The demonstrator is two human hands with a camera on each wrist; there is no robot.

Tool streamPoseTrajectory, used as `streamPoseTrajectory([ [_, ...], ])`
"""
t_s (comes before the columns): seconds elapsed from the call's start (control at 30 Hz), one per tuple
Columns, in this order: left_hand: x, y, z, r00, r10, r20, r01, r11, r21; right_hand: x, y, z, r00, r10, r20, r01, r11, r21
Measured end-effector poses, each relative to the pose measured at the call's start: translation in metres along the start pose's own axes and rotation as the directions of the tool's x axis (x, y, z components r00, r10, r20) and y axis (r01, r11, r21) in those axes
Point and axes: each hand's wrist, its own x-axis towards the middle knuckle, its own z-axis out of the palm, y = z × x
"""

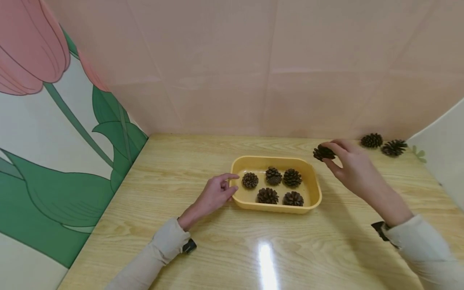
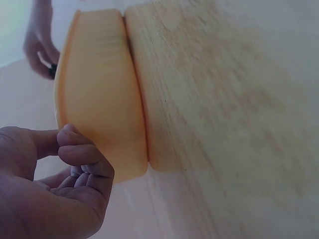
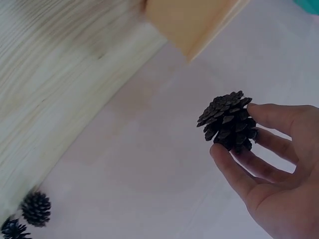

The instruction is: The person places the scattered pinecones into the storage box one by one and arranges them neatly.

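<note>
- Presently in the yellow tray (image 1: 314, 189): five pine cones (image 1: 273, 176), three in the back row, two in the front row. Judged as done.
- In transit: one pine cone (image 1: 323, 152), pinched between thumb and fingertips of the right hand (image 1: 349, 167). It is held off the table (image 1: 174, 173), just beyond the tray's far right corner. The right wrist view shows the same cone (image 3: 228, 122) against the fingers (image 3: 271, 117), thumb below, nothing else in the grip.
- Left hand (image 1: 215, 194): at the tray's left end, forefinger extended onto the rim, thumb against the outer wall, remaining fingers loosely curled. The left wrist view shows the hand (image 2: 47, 191) beside the tray wall (image 2: 99, 99); it appears to steady the tray, though a firm grip cannot be told.
- Outstanding: two loose cones (image 1: 371, 140) on the table, behind the right hand, near the back wall, well apart from the tray.
- Tally, as judged: five placed, one in hand and not yet over the tray, two untouched. Roughly past the halfway mark.
</note>
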Motion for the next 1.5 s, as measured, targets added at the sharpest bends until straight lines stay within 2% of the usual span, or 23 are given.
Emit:
streamPoseTrajectory([
  [0.33, 0.000, 0.001, 0.000, 1.000, 0.005, 0.007, -0.005, 1.000, -0.006, 0.005, -0.030, 0.003, 0.998, -0.045, 0.053, 0.044, 0.999, 0.026],
  [0.7, -0.002, 0.001, -0.001, 1.000, 0.003, 0.009, -0.003, 1.000, -0.009, 0.011, -0.060, 0.014, 0.985, -0.168, 0.028, 0.165, 0.982, 0.093],
  [1.33, -0.001, 0.002, -0.001, 1.000, -0.013, 0.015, 0.013, 1.000, -0.009, 0.018, -0.103, 0.041, 0.960, -0.261, 0.098, 0.246, 0.959, 0.141],
  [1.5, -0.001, 0.002, -0.001, 1.000, 0.003, 0.014, -0.003, 1.000, -0.012, 0.019, -0.113, 0.050, 0.953, -0.282, 0.107, 0.268, 0.954, 0.132],
])
